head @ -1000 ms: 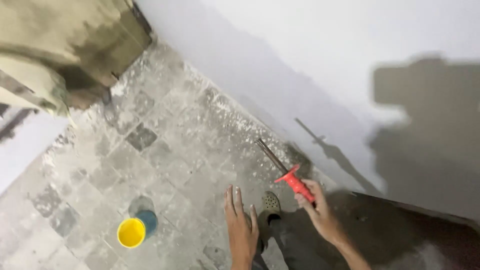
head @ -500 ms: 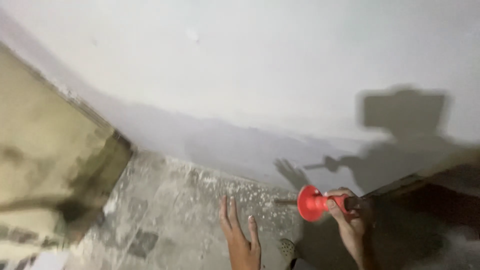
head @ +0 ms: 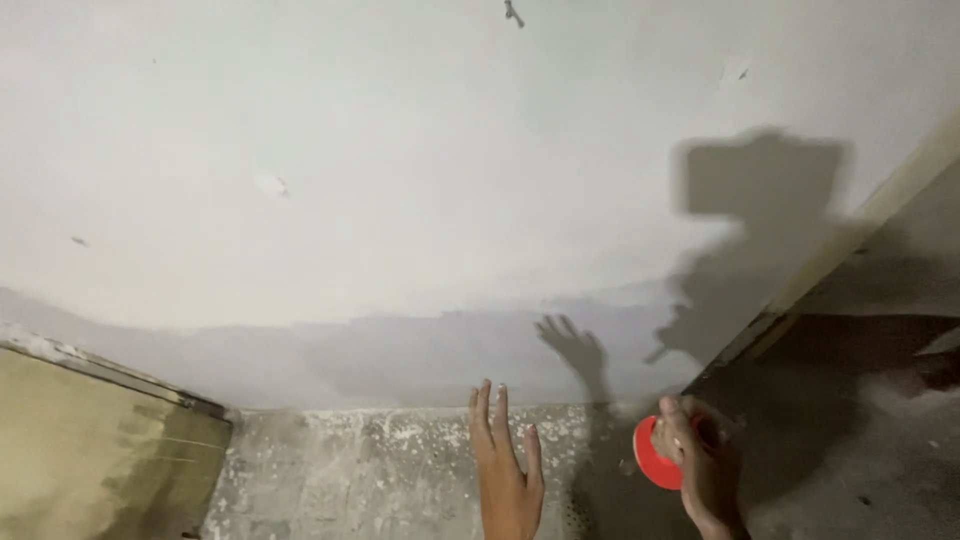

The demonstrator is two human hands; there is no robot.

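Against the wall: white plaster wall [head: 400,180] now fills most of the view; half a second ago more floor showed.
Left hand: left hand [head: 508,470] raised, fingers straight and spread, holding nothing, as before.
Right hand: right hand [head: 705,470] closed around red-handled tool [head: 652,455], now lower right, shaft hidden.
Floor: speckled floor [head: 380,470] only a strip.
Shadow: hand shadow [head: 575,350] larger on wall.

A: Room ahead of the open left hand [head: 507,470]?
B: Bounded by the pale plastered wall [head: 400,180]; only the speckled grey floor strip [head: 390,460] is left bare.
A: Sides?
B: Left is blocked by an olive stained panel [head: 90,450], right by a dark door edge [head: 800,290].
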